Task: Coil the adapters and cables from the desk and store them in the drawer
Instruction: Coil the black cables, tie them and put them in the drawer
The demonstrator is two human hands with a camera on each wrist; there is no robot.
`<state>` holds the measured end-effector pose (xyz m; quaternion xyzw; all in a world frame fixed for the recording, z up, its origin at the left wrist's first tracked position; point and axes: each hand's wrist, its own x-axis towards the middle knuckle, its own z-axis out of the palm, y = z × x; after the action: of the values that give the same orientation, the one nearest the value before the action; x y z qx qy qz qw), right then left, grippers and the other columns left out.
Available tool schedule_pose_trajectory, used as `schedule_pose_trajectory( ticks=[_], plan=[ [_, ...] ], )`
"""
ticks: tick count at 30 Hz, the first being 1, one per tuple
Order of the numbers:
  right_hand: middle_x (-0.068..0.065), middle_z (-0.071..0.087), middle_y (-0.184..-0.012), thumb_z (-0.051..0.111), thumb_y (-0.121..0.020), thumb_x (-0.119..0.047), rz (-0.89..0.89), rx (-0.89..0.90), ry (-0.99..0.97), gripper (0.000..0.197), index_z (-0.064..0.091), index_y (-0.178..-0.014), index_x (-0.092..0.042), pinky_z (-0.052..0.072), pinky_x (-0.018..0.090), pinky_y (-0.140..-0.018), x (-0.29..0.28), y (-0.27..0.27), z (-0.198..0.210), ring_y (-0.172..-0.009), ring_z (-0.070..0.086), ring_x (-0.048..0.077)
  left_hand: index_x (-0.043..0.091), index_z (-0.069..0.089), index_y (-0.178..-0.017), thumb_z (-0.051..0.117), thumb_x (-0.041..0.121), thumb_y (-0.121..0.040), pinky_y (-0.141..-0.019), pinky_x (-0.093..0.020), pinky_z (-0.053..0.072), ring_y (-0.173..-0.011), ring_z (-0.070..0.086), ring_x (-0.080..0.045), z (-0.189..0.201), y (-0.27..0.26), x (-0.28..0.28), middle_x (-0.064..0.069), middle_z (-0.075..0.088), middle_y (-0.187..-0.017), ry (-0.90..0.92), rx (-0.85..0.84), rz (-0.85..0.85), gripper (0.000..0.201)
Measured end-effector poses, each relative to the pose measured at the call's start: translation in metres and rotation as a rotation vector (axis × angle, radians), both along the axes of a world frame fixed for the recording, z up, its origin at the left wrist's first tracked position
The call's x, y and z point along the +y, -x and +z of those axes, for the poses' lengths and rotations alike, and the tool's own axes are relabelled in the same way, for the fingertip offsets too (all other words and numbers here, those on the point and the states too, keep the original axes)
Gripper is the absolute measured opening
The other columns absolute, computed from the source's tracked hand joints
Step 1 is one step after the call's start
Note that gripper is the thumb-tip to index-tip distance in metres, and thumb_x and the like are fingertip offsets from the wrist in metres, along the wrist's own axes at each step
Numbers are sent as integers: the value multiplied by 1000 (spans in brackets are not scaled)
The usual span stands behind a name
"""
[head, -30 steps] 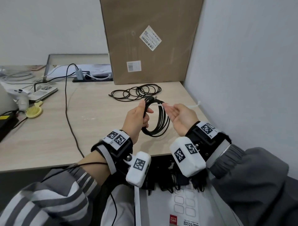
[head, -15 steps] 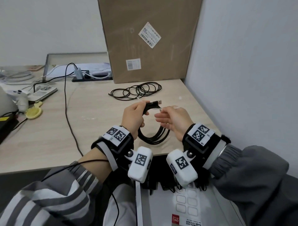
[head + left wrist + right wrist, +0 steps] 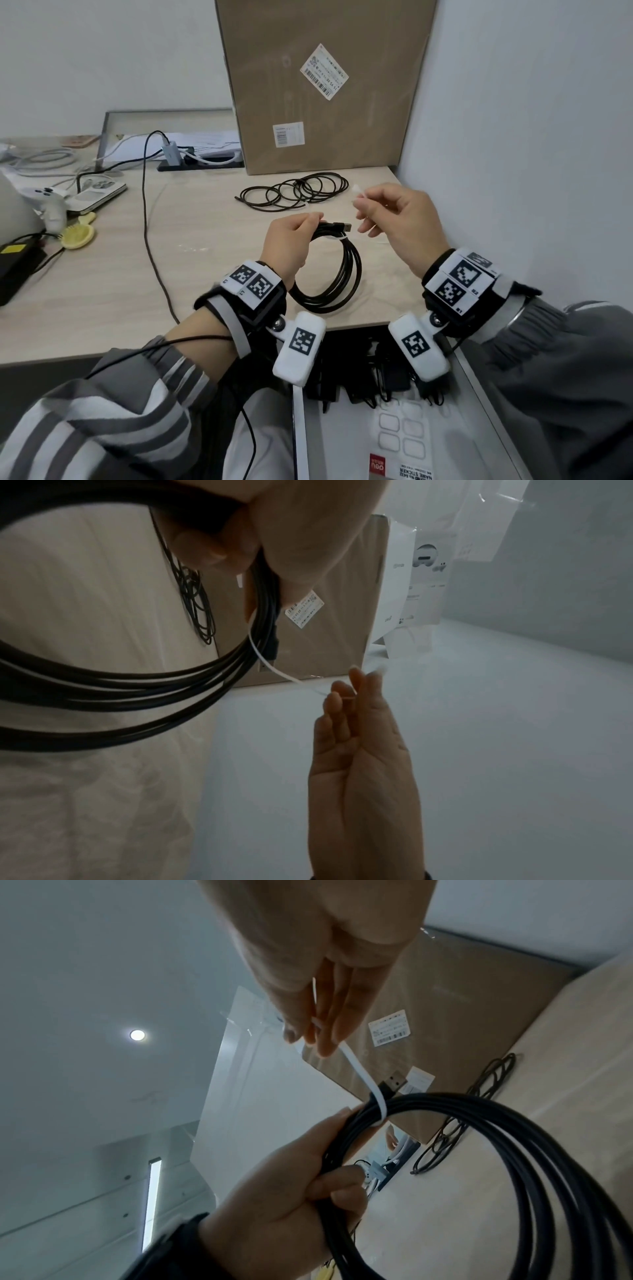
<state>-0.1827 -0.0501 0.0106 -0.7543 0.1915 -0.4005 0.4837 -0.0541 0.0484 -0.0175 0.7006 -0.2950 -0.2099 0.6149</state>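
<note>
My left hand [image 3: 295,236] grips the top of a coiled black USB cable [image 3: 346,277] above the desk's front edge; its metal plug [image 3: 346,226] sticks out to the right. A white tie [image 3: 363,1080] is looped round the bundle beside my left fingers. My right hand [image 3: 380,212] pinches the tie's free end [image 3: 358,189] and holds it up and to the right of the coil. In the left wrist view the tie [image 3: 270,664] runs taut from the coil [image 3: 137,685] to my right fingertips [image 3: 337,696]. The drawer [image 3: 479,383] stands pulled out below, with black adapters [image 3: 376,380] at its back.
A second loosely coiled thin black cable [image 3: 294,192] lies on the desk before a tall cardboard box [image 3: 322,85]. A black cord [image 3: 150,222] trails across the desk. At the left lie a white controller [image 3: 48,202], a yellow brush [image 3: 78,234] and a power strip [image 3: 198,162]. A wall closes the right.
My right hand has risen from beside the coil and drawn the white tie's end up and away to the right. The left hand keeps its grip on the coil.
</note>
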Motion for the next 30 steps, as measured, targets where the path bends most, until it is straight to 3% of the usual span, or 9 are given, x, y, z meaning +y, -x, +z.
schedule_pose_trajectory(
  ticks=[2,3,5,9,13,16,19,25,30],
  plan=[
    [7,65,-67,63,-91,-16,-12,10,42,12,71,-84,-10,52,25,-54,1,-4,0,-55,63,14,13,70,-105,50,17,-98,-74,-43,51,-84,61,-35,5,6,2,0,69,-116,32,-15,-6,22],
    [7,65,-66,62,-92,-18,-24,22,49,14,72,-86,-10,52,25,-53,1,-6,-1,-53,62,14,10,69,-110,50,15,-98,-88,-45,47,-102,55,-38,6,7,2,1,67,-120,42,-16,-4,23],
    [6,64,-64,61,-92,-18,-43,57,62,13,72,-89,-10,50,26,-52,-1,-10,-4,-50,58,13,8,67,-116,51,14,-97,-95,-42,43,-109,57,-31,6,6,2,2,66,-121,54,-40,-7,26],
    [5,65,-65,60,-91,-18,-72,102,104,12,71,-94,-13,45,18,-50,0,-15,-9,-48,55,8,13,71,-112,54,15,-95,-94,-27,49,-98,66,-8,0,-2,-1,2,70,-112,44,-185,-19,24],
    [0,68,-74,62,-90,-16,-87,83,139,12,73,-92,-15,44,14,-50,7,-15,-10,-52,54,3,25,73,-107,54,23,-94,-88,-40,53,-91,68,-11,-3,-2,0,8,73,-93,-10,-370,-6,23],
    [-12,66,-69,64,-88,-17,-87,46,164,10,73,-87,-22,46,20,-53,11,-16,-10,-53,53,6,27,72,-109,52,25,-95,-75,-37,52,-80,64,-12,-2,-1,3,8,72,-83,-37,-497,3,24],
    [-16,65,-68,65,-88,-17,-82,17,171,11,72,-85,-26,49,25,-56,15,-17,-10,-54,54,9,29,72,-109,50,27,-96,-60,-28,40,-64,50,-11,-3,-1,4,13,58,-63,-69,-601,1,25],
    [-6,68,-72,66,-87,-17,-88,16,164,11,71,-84,-26,52,38,-59,18,-19,-11,-58,57,24,28,73,-98,49,27,-96,-56,-28,34,-61,47,-12,-3,1,6,11,53,-56,-73,-620,13,24],
    [-15,66,-70,67,-87,-16,-83,9,158,13,71,-85,-28,51,33,-58,20,-18,-13,-57,56,12,30,71,-90,47,28,-96,-56,-26,30,-65,50,-14,-1,1,8,10,55,-59,-113,-663,8,24]
  ],
)
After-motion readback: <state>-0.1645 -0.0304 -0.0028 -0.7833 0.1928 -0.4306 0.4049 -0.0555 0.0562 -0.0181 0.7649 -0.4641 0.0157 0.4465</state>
